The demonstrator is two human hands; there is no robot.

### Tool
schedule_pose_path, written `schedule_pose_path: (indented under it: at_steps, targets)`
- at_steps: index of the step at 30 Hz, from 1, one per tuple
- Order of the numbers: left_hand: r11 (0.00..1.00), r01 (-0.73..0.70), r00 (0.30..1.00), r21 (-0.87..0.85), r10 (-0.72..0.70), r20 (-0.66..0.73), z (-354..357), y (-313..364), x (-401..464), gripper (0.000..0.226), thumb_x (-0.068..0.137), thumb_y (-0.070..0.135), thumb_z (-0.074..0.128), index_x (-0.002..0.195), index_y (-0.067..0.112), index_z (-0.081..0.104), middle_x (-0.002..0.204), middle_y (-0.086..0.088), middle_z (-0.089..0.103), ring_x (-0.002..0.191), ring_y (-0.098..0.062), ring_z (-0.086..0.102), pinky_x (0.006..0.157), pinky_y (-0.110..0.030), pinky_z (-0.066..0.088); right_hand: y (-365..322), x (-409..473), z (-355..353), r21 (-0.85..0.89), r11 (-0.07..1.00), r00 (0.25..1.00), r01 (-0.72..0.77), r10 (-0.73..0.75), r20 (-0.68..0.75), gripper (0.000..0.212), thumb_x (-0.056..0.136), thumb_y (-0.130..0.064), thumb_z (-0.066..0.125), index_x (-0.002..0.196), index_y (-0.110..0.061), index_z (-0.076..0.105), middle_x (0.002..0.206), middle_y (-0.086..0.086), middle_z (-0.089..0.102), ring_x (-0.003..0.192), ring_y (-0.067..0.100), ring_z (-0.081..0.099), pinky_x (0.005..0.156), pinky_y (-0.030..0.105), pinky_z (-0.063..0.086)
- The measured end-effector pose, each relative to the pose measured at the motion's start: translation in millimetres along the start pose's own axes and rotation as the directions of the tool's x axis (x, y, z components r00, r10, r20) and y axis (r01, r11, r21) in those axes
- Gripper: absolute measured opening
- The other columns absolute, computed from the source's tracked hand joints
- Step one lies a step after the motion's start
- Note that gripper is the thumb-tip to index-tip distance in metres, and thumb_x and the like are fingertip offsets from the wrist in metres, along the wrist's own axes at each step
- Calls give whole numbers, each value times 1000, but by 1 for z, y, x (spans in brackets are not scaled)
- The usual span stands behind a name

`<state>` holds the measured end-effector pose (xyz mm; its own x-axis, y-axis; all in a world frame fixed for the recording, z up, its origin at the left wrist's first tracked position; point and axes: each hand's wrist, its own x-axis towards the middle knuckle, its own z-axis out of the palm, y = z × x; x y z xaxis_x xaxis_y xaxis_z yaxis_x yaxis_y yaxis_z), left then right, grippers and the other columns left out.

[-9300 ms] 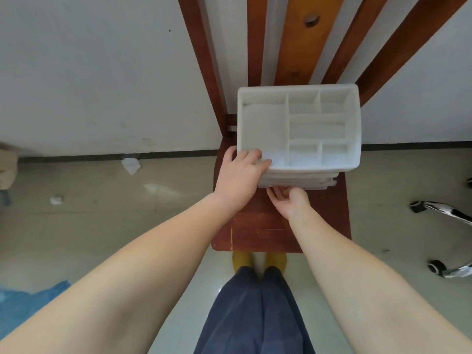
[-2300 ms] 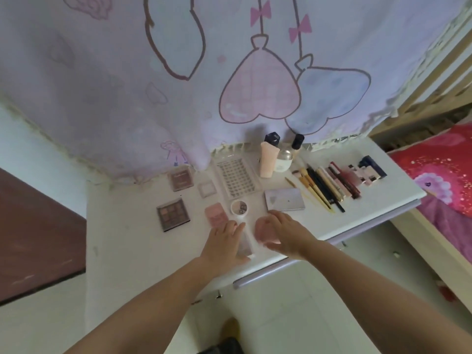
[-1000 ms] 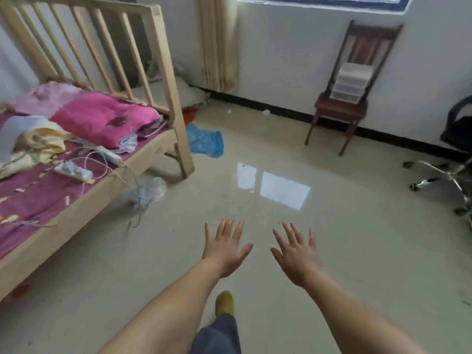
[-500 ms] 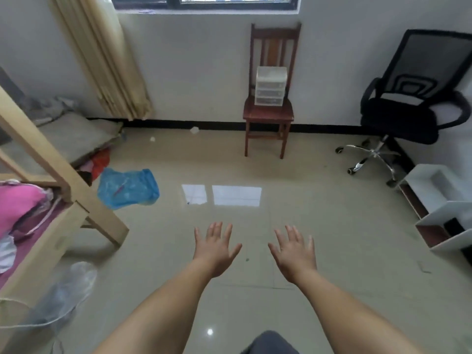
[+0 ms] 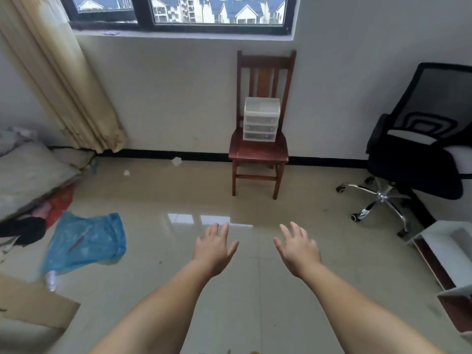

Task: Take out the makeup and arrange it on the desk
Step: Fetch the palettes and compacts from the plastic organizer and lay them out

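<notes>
My left hand (image 5: pixel 214 249) and right hand (image 5: pixel 297 249) reach out in front of me, palms down, fingers spread wide, holding nothing, over a glossy beige tiled floor (image 5: pixel 255 290). Well ahead, against the white wall under a window (image 5: pixel 178 11), a dark wooden chair (image 5: pixel 258 152) carries a small white plastic drawer organizer (image 5: pixel 261 119) with three drawers, all pushed in. I cannot tell what is inside them. A black office chair (image 5: pixel 419 154) stands to the right. A blue plastic bag (image 5: pixel 86 241) lies on the floor to the left, near a beige curtain (image 5: pixel 63 80).
</notes>
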<state>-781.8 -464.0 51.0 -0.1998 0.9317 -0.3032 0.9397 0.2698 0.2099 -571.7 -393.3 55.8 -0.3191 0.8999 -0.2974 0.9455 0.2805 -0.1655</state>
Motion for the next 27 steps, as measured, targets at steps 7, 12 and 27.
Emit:
schedule_pose_path:
  at_steps: [7,12,27]
  targets:
    - [999,1,1000,40,-2,19,-36,-4,170,65,97,54,21,151,21,6,157,-8,11,145,-23,10,113,-42,22,10,166,-34,-60,998,998,1,2,56,56,99,-50,16,150,-26,15,158,4,10,145,22,11,108,39,29]
    - [996,-37,999,79,36,11,-81,-18,317,64,98,52,23,150,19,9,154,-8,18,142,-23,17,109,-40,27,5,309,-66,-30,998,997,-57,59,58,55,100,-50,15,150,-27,13,158,2,9,144,20,13,107,38,29]
    - [980,-191,981,62,189,36,-173,32,703,63,98,46,32,150,19,10,154,-9,18,141,-25,19,110,-39,27,42,660,-127,89,984,969,-151,130,208,52,100,-45,23,148,-22,20,151,4,24,137,24,28,103,40,36]
